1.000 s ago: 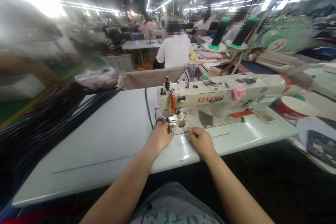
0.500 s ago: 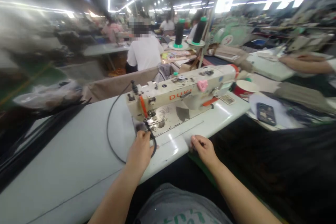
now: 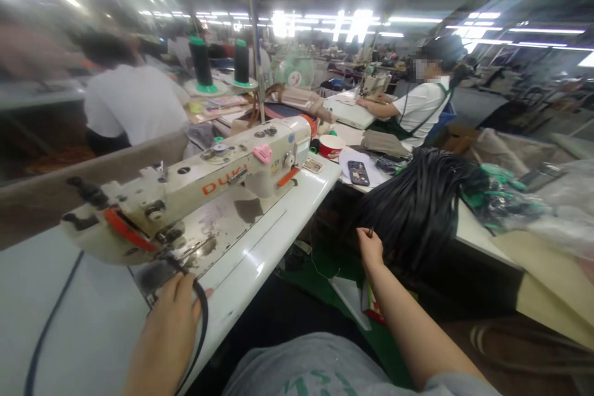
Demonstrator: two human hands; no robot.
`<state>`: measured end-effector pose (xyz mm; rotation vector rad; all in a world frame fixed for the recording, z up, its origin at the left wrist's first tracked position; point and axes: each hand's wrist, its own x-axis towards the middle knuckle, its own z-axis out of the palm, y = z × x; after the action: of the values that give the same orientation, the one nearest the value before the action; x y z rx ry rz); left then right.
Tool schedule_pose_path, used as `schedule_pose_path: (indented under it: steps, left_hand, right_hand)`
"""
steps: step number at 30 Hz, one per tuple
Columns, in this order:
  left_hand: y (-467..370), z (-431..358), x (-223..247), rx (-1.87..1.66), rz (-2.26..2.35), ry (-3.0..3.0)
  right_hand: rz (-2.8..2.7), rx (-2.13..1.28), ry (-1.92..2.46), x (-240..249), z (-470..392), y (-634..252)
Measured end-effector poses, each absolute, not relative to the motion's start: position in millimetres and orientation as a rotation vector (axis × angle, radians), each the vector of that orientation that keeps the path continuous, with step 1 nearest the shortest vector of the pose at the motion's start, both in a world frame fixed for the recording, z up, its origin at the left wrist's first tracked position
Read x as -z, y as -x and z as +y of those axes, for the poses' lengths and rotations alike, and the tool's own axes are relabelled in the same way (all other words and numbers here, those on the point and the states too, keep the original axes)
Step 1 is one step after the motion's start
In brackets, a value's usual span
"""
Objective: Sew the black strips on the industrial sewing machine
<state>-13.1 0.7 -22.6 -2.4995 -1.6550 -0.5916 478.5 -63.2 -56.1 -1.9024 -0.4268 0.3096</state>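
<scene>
A white sewing machine (image 3: 232, 179) with orange parts stands on the pale table (image 3: 264, 241). Close to its needle area, my left hand (image 3: 171, 309) is closed on a narrow black strap (image 3: 203, 315) that curves down over the table's edge. Out to the right, away from the table, my right hand (image 3: 371, 250) is closed, with a small dark bit at the fingertips that I cannot make out. Just beyond that hand hangs a thick bundle of black straps (image 3: 413, 204); whether they touch is unclear.
Two black thread cones (image 3: 201, 65) stand behind the machine. A phone (image 3: 358, 173) and a red-and-white tub (image 3: 331, 146) lie right of it. One co-worker (image 3: 424, 105) sits at another machine; another person (image 3: 134, 99) is at the left. Cardboard (image 3: 552, 272) lies at right.
The view has swung right, bringing the strap bundle and a co-worker into sight. My right hand has left the table's edge and moved right towards the bundle. My left hand stays by the needle.
</scene>
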Motion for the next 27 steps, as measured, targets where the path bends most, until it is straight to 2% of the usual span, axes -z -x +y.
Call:
schedule_pose_path:
  steps: [11, 21, 27]
  left_hand:
    - [15.3, -2.2, 23.6, 0.585, -1.600, 2.562]
    - [18.7, 0.2, 33.8, 0.638, -1.651, 2.534]
    - [15.7, -1.1, 32.2, 0.714, -1.633, 2.539]
  right_hand:
    - [-0.427, -0.595, 1.998, 72.9, 6.6, -512.4]
    - [-0.301, -0.473, 1.960, 71.1, 39.3, -526.5]
    - [-0.363, -0.552, 1.961, 102.4, 0.5, -458.4]
